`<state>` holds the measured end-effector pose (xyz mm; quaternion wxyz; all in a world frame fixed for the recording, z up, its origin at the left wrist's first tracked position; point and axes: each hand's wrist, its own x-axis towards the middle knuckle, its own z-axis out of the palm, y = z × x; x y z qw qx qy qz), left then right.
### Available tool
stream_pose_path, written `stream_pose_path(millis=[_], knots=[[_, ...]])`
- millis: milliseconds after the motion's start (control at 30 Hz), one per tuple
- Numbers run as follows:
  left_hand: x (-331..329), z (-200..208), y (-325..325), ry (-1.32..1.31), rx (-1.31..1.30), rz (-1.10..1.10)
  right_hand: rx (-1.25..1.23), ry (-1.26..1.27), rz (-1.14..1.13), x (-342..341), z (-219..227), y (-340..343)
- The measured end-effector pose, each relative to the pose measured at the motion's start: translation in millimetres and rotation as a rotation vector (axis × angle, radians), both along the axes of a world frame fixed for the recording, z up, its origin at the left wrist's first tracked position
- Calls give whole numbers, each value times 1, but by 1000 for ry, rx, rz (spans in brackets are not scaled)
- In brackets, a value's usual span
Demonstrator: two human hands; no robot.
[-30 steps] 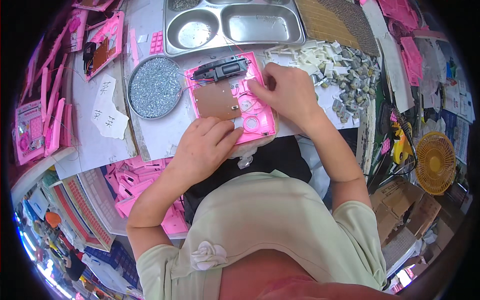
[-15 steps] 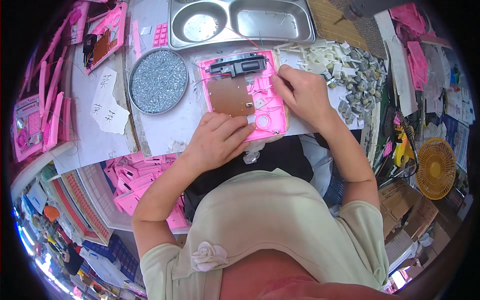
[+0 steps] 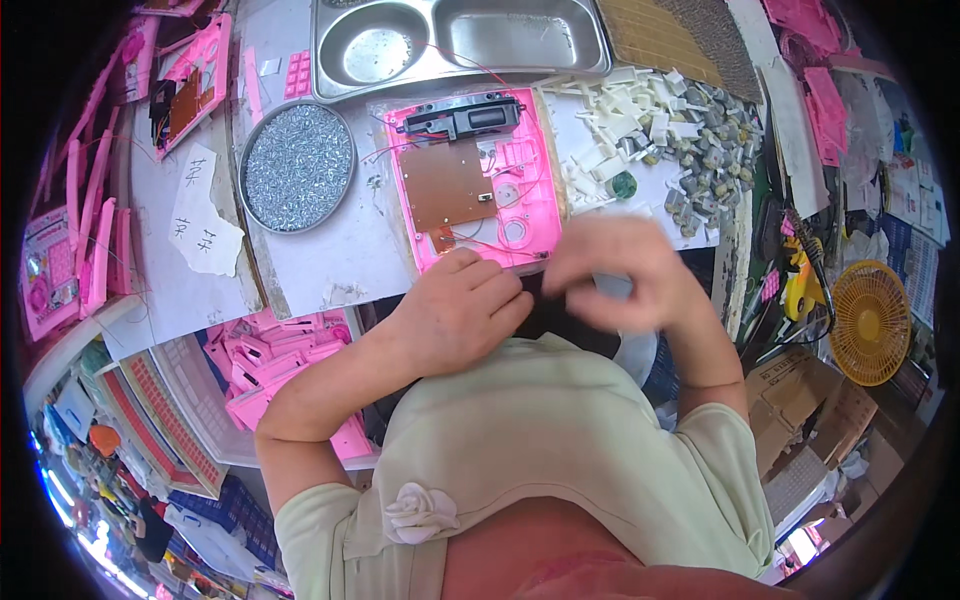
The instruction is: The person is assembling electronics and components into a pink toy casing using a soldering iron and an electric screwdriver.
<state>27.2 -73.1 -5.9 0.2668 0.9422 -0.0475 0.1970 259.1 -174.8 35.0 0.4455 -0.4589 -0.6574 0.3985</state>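
a pink case [image 3: 541, 185] lies on the counter [image 3: 320, 265] in front of the person, its inside facing up. a brown board [image 3: 445, 190] sits in its left half, and a black part [image 3: 467, 118] lies across its far end. thin wires [image 3: 480, 243] run through the case, some reaching past its edges.

the left hand [image 3: 462, 312] is at the near edge of the case, left of the near right corner, its fingers bent and drawn close together. their tips are turned away from view, so i can't make out whether they grip the edge or only rest by it. the right hand [image 3: 625, 272] is just beyond the near right corner, blurred, with its fingers curled part way in; the blur hides whether they have hold of anything.

left of the case stands a round dish [image 3: 243, 190] full of small silvery screws [image 3: 300, 165], and farther left lies a torn paper [image 3: 207, 215] with handwriting. beyond the case is a steel tray [image 3: 375, 52]. to the right, white parts [image 3: 615, 115] and grey parts [image 3: 712, 165] are heaped side by side, with a brown sheet [image 3: 645, 40] behind them. below the counter, at the left, a white basket [image 3: 195, 385] holds more pink pieces [image 3: 285, 370]. at the far right is a round yellow basket [image 3: 870, 325].
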Motion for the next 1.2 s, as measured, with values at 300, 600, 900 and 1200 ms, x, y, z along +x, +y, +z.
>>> stream_pose_path(millis=[300, 600, 900, 1200], knots=[[-1, -4, -5, -90, -220, 196, -69, -700, -496, 19, -33, 79], [14, 7, -11, -28, -444, 325, 97, -200, -95, -4, 16, 12], [-22, 8, -13, 74, -200, 153, 178, -667, -103, -21, -28, 11], [-77, -17, -15, 295, -122, 521, 258, -724, -161, -82, -34, 20]])
